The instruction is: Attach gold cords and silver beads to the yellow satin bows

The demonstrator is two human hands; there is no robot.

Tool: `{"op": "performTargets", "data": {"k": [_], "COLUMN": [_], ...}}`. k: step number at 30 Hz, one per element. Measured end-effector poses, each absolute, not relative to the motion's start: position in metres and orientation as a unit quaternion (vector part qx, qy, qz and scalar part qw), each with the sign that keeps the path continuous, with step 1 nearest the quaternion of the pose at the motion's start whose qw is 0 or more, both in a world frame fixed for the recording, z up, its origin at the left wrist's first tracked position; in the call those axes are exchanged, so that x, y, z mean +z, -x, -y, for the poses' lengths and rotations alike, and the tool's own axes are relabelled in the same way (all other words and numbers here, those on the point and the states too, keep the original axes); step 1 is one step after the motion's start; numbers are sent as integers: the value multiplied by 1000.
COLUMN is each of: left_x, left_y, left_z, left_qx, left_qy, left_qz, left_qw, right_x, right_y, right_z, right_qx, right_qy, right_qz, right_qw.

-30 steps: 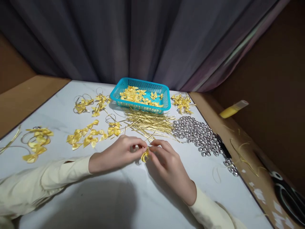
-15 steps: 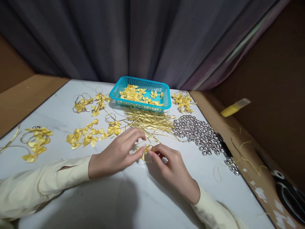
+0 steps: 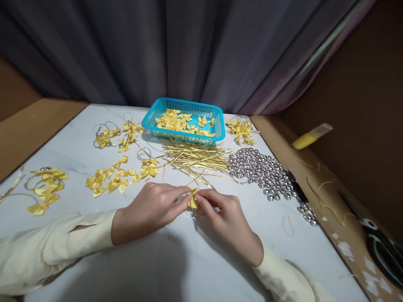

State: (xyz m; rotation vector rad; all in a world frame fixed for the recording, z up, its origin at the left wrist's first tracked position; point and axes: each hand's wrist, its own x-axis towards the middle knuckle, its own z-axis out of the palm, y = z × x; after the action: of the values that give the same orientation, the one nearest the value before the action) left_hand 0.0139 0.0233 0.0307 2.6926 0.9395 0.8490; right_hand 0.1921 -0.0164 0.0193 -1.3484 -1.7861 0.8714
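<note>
Yellow bow (image 3: 193, 200) is pinched by left fingers (image 3: 180, 208) and right fingers (image 3: 206, 206), bare tabletop (image 3: 217, 270) alongside, its right edge (image 3: 338, 251) well apart.

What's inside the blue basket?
Yellow bows are heaped inside the basket, mostly toward the left, with some blue showing through on the right. Whatever lies under them is covered, so I can't tell.

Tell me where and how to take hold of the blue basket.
Probably by the rim at its two short ends, from above: the blue basket stands upright with that rim all round, gold wires crowd its near side, and bows lie by both ends.
</note>
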Motion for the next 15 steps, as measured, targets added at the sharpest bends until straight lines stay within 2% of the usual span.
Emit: {"op": "performTargets", "data": {"k": [8,15], "left_x": [32,30], "left_y": [-14,-14], "left_z": [-24,-23], "left_qx": [225,224], "left_qy": [-899,-892], "left_qz": [-360,-377], "left_qw": [111,108], "right_x": [20,20], "right_y": [-189,-189], "right_z": [18,18], "right_qx": [350,373], "right_qy": [527,514], "right_qz": [688,685], "right_qw": [355,357]}}
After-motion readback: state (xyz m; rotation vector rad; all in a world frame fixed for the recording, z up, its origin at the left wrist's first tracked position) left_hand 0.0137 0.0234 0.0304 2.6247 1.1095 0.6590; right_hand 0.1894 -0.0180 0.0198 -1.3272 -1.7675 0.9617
